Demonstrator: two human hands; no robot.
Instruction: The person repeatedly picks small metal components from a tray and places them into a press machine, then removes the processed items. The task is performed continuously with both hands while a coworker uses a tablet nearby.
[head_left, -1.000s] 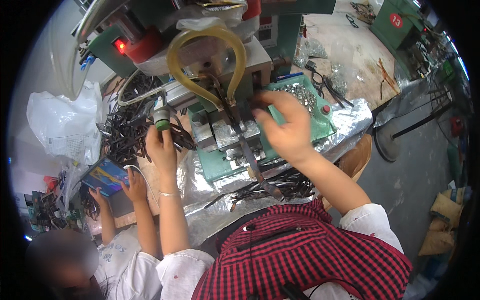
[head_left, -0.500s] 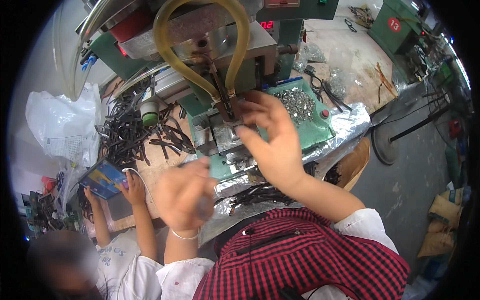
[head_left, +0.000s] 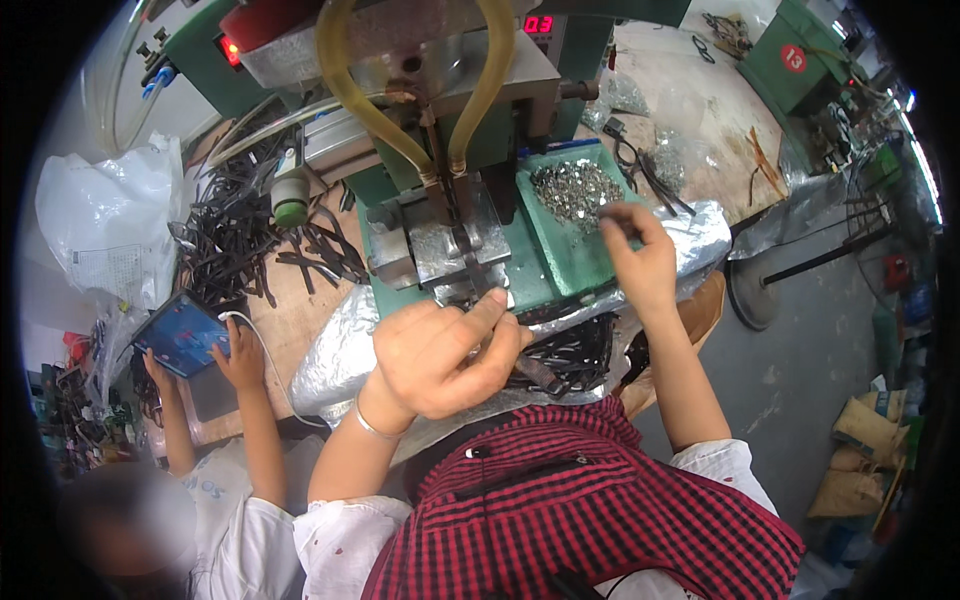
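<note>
Silvery foil (head_left: pixel 335 350) lines the near edge of a wooden table (head_left: pixel 240 330) above a grey floor (head_left: pixel 780 370), with tan sacks (head_left: pixel 850 485) at far right. A green tray (head_left: pixel 583 268) holds small shiny metal pieces (head_left: pixel 570 190); the right hand (head_left: pixel 643 255) hovers at its edge, fingers curled, any grip unclear. The left hand (head_left: pixel 440 355) pinches a dark strip (head_left: pixel 477 273) lying across the press's metal block (head_left: pixel 430 245).

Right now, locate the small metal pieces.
In the head view, the metal pieces lie right of centre in the green tray, beside the right hand.
</note>
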